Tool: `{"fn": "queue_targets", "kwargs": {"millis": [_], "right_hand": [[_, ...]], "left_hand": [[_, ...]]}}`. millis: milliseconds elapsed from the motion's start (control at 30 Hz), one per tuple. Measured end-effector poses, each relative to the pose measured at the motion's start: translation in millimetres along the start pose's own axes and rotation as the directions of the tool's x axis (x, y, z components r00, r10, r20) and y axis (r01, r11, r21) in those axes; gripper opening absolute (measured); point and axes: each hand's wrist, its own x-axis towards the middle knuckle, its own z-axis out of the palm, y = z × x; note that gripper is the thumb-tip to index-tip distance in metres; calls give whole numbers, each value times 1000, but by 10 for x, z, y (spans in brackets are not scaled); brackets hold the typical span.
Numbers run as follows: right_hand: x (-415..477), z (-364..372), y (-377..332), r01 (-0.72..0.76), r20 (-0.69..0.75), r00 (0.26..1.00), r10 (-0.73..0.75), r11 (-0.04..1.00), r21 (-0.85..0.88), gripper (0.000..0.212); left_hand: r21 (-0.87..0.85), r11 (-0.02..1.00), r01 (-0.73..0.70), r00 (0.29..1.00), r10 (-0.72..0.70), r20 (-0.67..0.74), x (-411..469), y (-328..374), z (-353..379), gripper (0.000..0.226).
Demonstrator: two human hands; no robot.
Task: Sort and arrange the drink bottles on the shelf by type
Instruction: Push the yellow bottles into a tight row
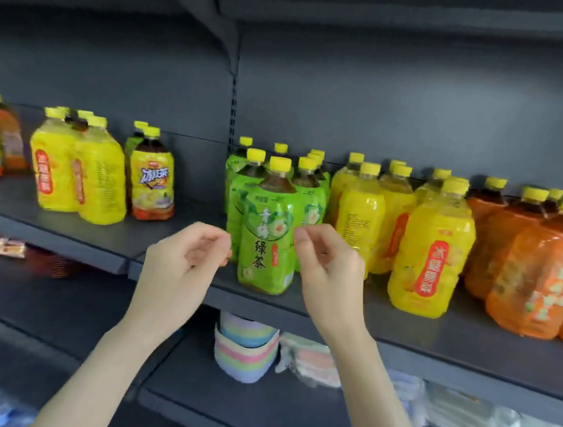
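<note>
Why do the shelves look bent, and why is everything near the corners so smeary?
Head view: the wide-angle lens bows the shelf edge; the front green tea bottle at the centre is sharp; packets on the lower shelf blur toward the corners; shiny wrap on the orange bottles catches glare; a soft light patch falls on the back panel.

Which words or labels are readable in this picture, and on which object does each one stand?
"绿茶": front green bottle; the characters above it are unclear.
"冰糖雪梨": red panel on the right yellow bottle.
"冰红茶": brown tea bottle at left.
Text on the orange bottles and all small print: too blurred to read.
</note>
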Motion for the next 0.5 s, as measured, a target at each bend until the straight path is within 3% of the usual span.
{"fn": "queue_targets", "kwargs": {"millis": [500], "right_hand": [[775,2677,24,0,129,991,-18,990,140,12]], "left_hand": [[104,994,41,980,-20,-199,1174,-1470,-1729,10]]}}
